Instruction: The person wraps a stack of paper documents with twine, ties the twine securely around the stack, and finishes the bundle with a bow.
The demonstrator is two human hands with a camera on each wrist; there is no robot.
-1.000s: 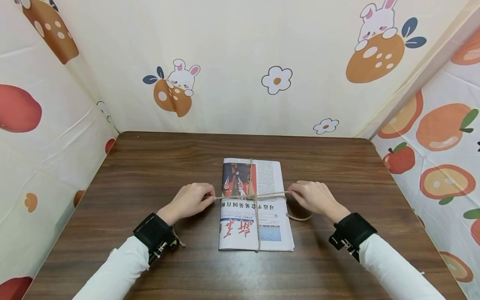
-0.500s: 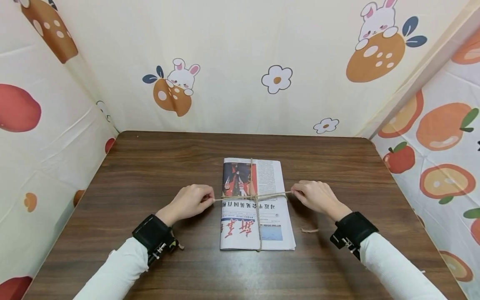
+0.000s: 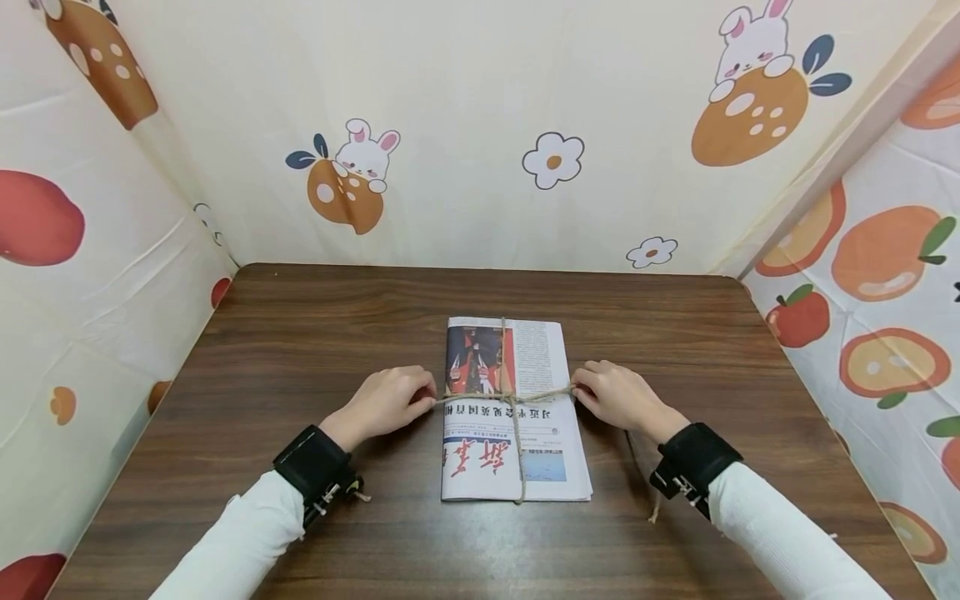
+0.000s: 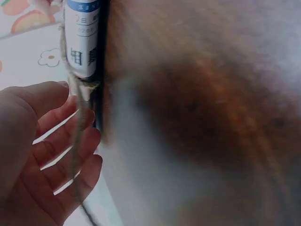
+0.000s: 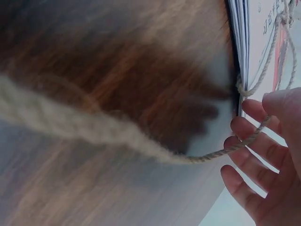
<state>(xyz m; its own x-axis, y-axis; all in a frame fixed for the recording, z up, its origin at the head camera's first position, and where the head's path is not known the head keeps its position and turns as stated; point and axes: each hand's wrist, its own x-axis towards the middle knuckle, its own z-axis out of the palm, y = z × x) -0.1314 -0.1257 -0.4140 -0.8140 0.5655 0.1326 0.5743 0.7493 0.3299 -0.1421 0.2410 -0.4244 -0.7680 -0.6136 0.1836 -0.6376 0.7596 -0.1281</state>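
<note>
A folded newspaper bundle (image 3: 480, 467) lies on the wooden table, bound crosswise with twine (image 3: 516, 454) that meets in a knot (image 3: 510, 397) near its middle. At the bundle's left edge my left hand (image 3: 390, 402) pinches one twine end between thumb and forefinger; its other fingers are loosely bent. My right hand (image 3: 618, 393) pinches the opposite end at the right edge, where the strand bows slightly. In the left wrist view the twine (image 4: 75, 155) trails down across the fingers. A thick, blurred twine tail (image 5: 117, 134) runs off past the right fingers in the right wrist view.
The brown table (image 3: 337, 292) meets a cream curtain (image 3: 465, 167) printed with rabbits and flowers at the back. Fruit-patterned sheets (image 3: 900, 333) hang at both sides. A loose twine end (image 3: 654, 508) hangs by the right wrist.
Both hands have come slightly inward toward the bundle, and the right strand has gone from straight to slack. The right-hand twine tail has swung down toward the wrist.
</note>
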